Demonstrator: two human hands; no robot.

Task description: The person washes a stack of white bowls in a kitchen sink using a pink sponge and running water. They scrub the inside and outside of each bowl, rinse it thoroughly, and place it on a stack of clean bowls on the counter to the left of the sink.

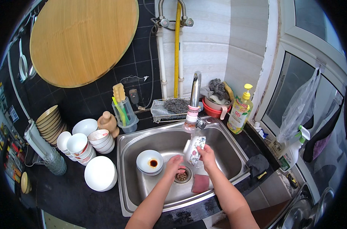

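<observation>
My right hand [207, 156] grips a white bowl with a floral pattern [196, 149], tilted on its side just below the faucet [195, 95]. To the left of that bowl, my left hand [174, 166] hangs over the sink [126, 160] with its fingers stretched out and holding nothing. Under it the drain strainer [182, 174] shows in part. Small white bowls [143, 159] sit stacked at the left of the basin, the top one with a dark brown liquid in it. A reddish-pink cloth [200, 183] lies on the basin floor below my right hand.
Several bowl stacks [100, 173] crowd the black counter left of the sink. Behind it stand a utensil holder [127, 118] and a wire rack with a scouring pad [176, 105]. A yellow-pump soap bottle [240, 110] and a dark cloth [257, 165] flank the right edge.
</observation>
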